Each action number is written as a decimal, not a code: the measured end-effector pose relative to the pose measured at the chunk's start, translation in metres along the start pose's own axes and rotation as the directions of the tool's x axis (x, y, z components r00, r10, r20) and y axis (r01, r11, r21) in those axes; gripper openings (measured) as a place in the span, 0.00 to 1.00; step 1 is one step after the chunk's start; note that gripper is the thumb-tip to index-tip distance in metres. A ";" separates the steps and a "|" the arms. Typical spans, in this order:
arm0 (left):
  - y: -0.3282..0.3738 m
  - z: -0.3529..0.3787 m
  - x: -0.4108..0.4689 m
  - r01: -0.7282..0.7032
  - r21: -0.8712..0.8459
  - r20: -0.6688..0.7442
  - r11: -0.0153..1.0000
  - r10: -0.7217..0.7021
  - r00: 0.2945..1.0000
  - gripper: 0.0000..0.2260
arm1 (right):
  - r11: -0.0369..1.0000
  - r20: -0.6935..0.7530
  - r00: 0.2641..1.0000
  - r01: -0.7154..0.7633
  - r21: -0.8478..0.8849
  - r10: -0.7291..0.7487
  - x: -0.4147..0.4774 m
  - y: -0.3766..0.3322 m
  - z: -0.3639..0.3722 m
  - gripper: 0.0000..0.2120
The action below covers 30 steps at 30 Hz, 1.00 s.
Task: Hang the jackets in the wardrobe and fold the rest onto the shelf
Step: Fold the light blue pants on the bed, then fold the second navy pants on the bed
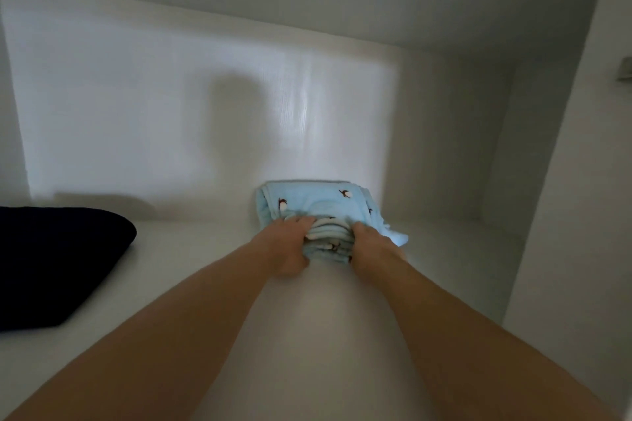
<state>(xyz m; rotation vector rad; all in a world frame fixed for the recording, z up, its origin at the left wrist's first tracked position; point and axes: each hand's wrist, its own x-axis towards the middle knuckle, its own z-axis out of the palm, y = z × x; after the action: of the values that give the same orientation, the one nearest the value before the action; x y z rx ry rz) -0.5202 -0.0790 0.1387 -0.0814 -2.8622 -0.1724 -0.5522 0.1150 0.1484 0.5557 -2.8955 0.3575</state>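
A folded light-blue garment [318, 202] with small dark printed figures lies deep on the white wardrobe shelf [212, 249], close to the back wall. My left hand [289, 246] grips its near left edge. My right hand [371, 244] grips its near right edge. Both arms reach straight into the compartment. The garment's layers bunch up between my two hands.
A folded dark navy garment [58, 263] lies on the shelf at the left. The compartment's white back wall [154, 113] stands behind, a side wall [564, 181] at the right, and a shelf board overhead. Bare shelf lies between the two garments.
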 end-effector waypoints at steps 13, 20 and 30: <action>0.052 -0.084 -0.104 0.033 -0.122 -0.167 0.992 -0.053 0.985 0.29 | 0.978 -0.242 0.968 0.104 0.181 -0.058 -0.100 -0.017 -0.073 0.16; 0.117 -0.073 -0.216 -0.018 -0.493 -0.356 0.870 -0.183 0.916 0.06 | 0.709 -0.451 0.885 0.244 0.662 0.117 -0.209 -0.004 -0.079 0.10; 0.191 -0.042 -0.315 -0.139 -0.721 -0.421 0.678 -0.270 0.866 0.04 | 0.532 -0.370 0.902 0.205 0.821 0.223 -0.340 0.009 -0.064 0.08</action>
<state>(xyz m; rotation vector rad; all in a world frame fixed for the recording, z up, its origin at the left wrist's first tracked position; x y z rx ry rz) -0.1922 0.0923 0.1135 -0.0698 -2.0928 -1.1841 -0.2359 0.2561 0.1364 0.4695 -2.0905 1.7168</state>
